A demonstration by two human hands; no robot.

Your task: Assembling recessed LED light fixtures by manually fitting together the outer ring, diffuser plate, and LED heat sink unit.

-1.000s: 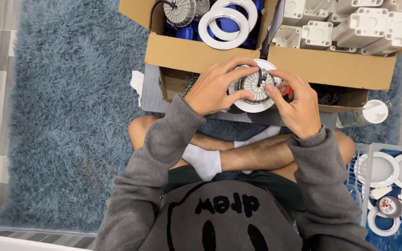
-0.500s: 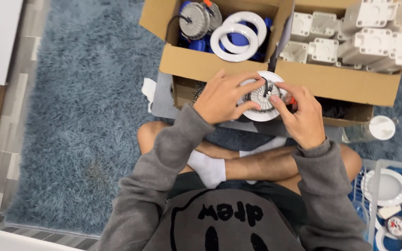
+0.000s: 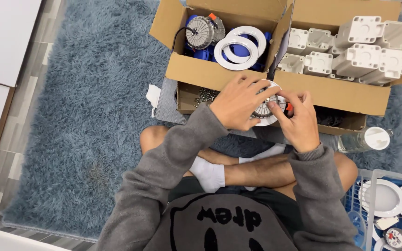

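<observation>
I sit cross-legged on a blue shaggy rug. Between my hands is a round downlight (image 3: 265,110) with a white rim and a ribbed metal back. My left hand (image 3: 238,102) grips it from the left, fingers curled over its top. My right hand (image 3: 298,118) pinches its right side, where a small orange clip shows. The lamp hangs over a small open cardboard box (image 3: 188,98) that holds screws.
A large open carton (image 3: 201,72) behind holds white rings, a metal lamp body and blue parts; its right half holds several white plastic housings (image 3: 364,53). A capped clear bottle (image 3: 366,139) lies at right. A wire basket (image 3: 387,200) with finished lamps stands at lower right.
The view has shifted, so the boxes sit lower in the frame. My hands stayed on the lamp, with small finger movements at its right side.
</observation>
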